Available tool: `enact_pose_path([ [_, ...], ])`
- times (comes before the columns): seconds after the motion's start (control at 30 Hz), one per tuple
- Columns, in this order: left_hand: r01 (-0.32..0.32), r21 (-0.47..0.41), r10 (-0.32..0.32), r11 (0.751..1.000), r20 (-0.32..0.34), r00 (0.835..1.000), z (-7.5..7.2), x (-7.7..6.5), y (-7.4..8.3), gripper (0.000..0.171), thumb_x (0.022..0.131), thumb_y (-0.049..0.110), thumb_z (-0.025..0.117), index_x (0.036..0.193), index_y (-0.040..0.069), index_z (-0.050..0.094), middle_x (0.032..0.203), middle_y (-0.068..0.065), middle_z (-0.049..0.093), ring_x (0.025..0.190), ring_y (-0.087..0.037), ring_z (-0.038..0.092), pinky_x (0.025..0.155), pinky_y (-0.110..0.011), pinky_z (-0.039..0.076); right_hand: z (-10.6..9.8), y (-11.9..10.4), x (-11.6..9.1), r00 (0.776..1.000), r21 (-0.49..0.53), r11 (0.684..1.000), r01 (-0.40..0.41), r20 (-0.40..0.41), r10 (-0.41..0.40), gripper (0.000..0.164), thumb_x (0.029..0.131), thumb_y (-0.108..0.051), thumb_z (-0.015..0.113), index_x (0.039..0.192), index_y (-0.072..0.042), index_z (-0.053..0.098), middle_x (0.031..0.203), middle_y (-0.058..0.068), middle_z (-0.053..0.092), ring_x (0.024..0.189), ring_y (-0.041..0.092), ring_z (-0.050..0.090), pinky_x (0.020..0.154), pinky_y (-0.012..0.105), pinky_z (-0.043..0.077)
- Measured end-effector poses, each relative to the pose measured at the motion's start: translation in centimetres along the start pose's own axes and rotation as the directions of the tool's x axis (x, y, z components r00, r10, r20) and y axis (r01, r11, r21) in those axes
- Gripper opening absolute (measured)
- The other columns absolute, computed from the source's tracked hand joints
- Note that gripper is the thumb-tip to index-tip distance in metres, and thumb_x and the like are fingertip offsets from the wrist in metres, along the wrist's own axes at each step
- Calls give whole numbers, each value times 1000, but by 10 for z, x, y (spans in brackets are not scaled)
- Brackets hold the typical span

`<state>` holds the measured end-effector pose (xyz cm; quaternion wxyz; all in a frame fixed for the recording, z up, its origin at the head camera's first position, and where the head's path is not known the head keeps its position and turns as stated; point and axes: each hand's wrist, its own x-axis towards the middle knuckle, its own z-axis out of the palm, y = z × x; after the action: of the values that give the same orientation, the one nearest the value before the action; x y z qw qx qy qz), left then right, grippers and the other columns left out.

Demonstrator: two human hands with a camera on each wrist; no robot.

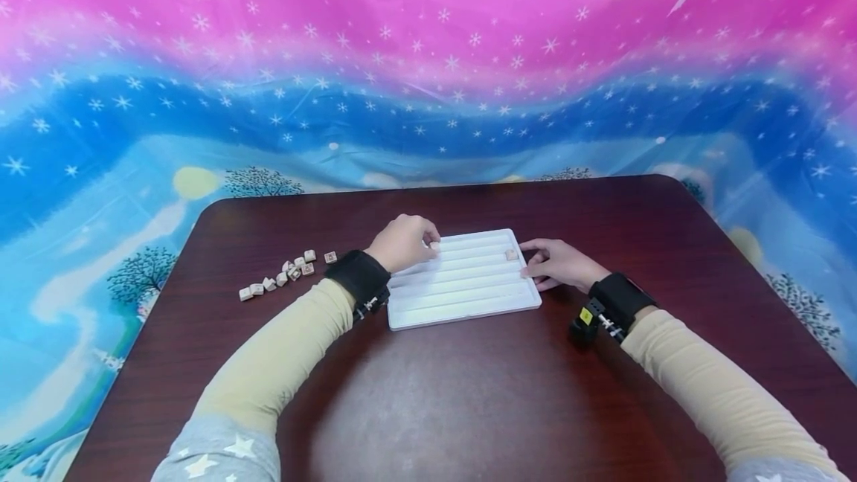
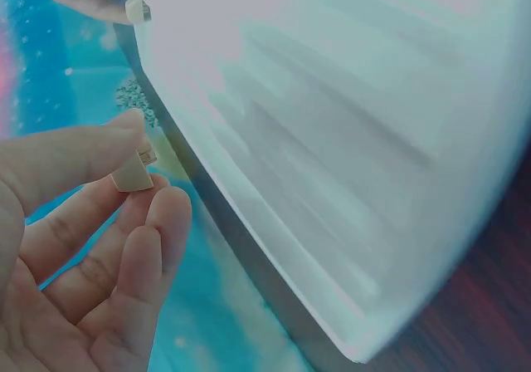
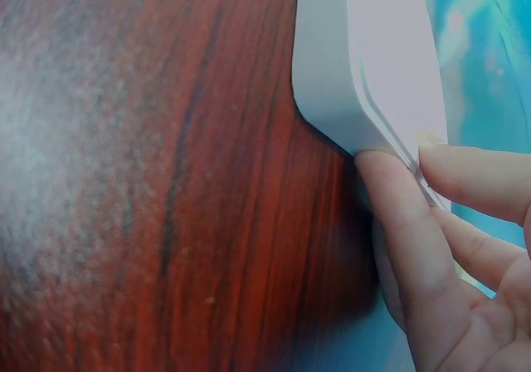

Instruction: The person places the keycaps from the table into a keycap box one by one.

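Observation:
My left hand [image 1: 403,241] is over the far left part of a white ridged tray [image 1: 462,309]. Between thumb and fingertips it pinches a small cream-coloured block [image 2: 133,175], seen close up in the left wrist view. Part of that block hides behind the thumb. At the tray's right edge, my right hand [image 1: 561,265] grips the rim, thumb on the edge and fingers against the outer side wall in the right wrist view. Another small block [image 1: 511,255] lies in the tray near the right rim, close to the right fingertips.
Several small cream blocks with printed marks [image 1: 282,278] lie in a loose row left of the tray, with one block [image 1: 330,257] a little apart. The dark wooden table [image 1: 469,393] has rounded far corners, and a patterned cloth [image 1: 428,95] hangs behind it.

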<state>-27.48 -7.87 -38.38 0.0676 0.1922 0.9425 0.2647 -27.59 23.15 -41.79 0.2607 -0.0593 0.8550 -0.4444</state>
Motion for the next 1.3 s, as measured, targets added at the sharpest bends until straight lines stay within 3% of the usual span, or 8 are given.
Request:
enact_pose_path([
  [0.37, -2, 41, 0, 999, 37, 999, 8, 15, 21, 24, 91, 15, 80, 114, 8, 78, 102, -5, 73, 95, -19, 65, 88, -38, 52, -1, -3, 1, 1000, -12, 1000, -8, 1, 8, 68, 99, -5, 68, 156, 7, 32, 104, 19, 56, 80, 20, 65, 75, 34, 60],
  [0.77, 4, 69, -6, 998, 30, 1000, 18, 23, 26, 23, 92, 16, 79, 114, 11, 78, 102, -3, 73, 95, -18, 66, 86, -36, 53, 0, -1, 1, 1000, -8, 1000, -11, 5, 11, 67, 99, -4, 67, 155, 7, 32, 102, 18, 57, 79, 19, 65, 74, 33, 60],
  [1.1, 10, 120, -14, 993, 27, 1000, 26, 31, 35, 8, 88, 19, 80, 95, 15, 77, 84, 4, 67, 80, -16, 60, 68, -34, 50, 1, 0, 0, 1000, -7, 1000, 3, 10, -3, 67, 99, -4, 67, 155, 7, 32, 103, 19, 57, 80, 19, 66, 75, 34, 60],
  [1.3, -13, 153, 10, 988, 24, 1000, 31, 36, 44, 4, 89, 15, 76, 93, 14, 76, 83, 3, 67, 76, -16, 59, 66, -34, 50, -1, 1, 1, 1000, -3, 1000, -1, 14, 1, 67, 100, -4, 66, 155, 7, 32, 101, 18, 58, 79, 20, 65, 74, 33, 60],
])
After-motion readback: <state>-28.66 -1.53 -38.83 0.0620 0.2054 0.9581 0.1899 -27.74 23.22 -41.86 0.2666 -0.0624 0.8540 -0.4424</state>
